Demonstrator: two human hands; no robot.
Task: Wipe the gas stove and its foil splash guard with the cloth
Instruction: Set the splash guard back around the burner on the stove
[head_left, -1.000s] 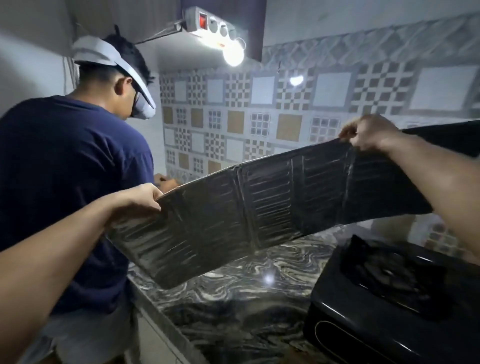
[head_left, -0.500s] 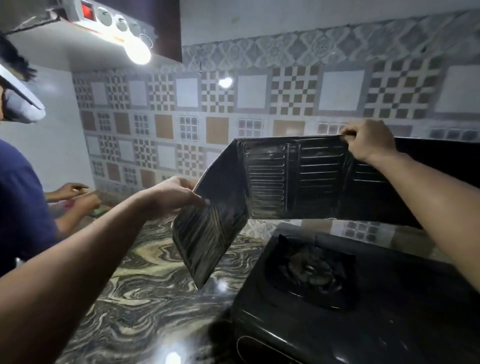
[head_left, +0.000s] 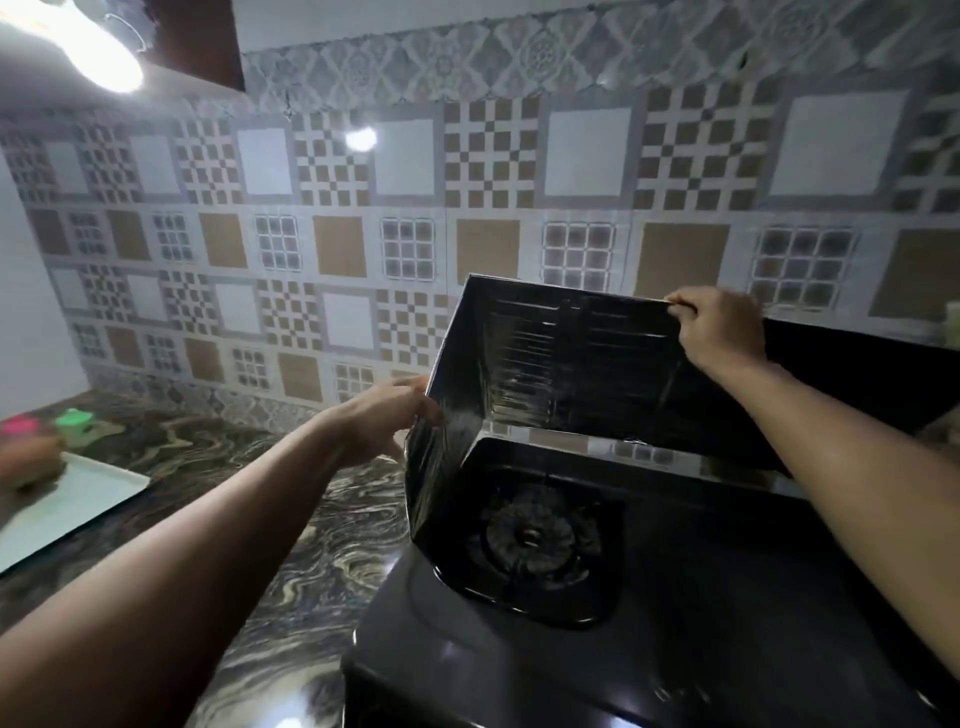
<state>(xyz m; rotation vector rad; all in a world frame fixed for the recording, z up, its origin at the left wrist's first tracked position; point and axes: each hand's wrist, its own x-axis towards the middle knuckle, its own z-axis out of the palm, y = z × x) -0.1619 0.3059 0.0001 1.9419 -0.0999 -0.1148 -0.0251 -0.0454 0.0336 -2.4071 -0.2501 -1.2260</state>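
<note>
Against the patterned tile wall (head_left: 332, 244), a dark marbled stone surface (head_left: 311, 551) runs along the room, swirled in black, grey and cream and glossy enough to throw back spots of light. A bright lamp (head_left: 98, 52) glares at the upper left, beside a dark cabinet edge. The wall tiles alternate white squares, tan squares and small checkered grids, with a band of grey ornamental tiles above them.

On the right part of the surface sits the black gas stove (head_left: 597, 639), its round burner (head_left: 530, 535) set in a shallow recessed well. The foil splash guard (head_left: 561, 369) is bent around the burner: its back panel stands along the rear of the stove, and a side panel folds forward along the stove's left edge. Its inner face looks dark and ribbed.

The left hand (head_left: 384, 421) has its fingers closed on the upper front edge of the side panel. The right hand (head_left: 722, 327) pinches the top rim of the back panel, fingers closed on the foil.

At the far left of the surface lies a pale tray (head_left: 67, 499) with a blurred brownish object (head_left: 31, 462) on it, and pink and green items (head_left: 72, 421) behind.
</note>
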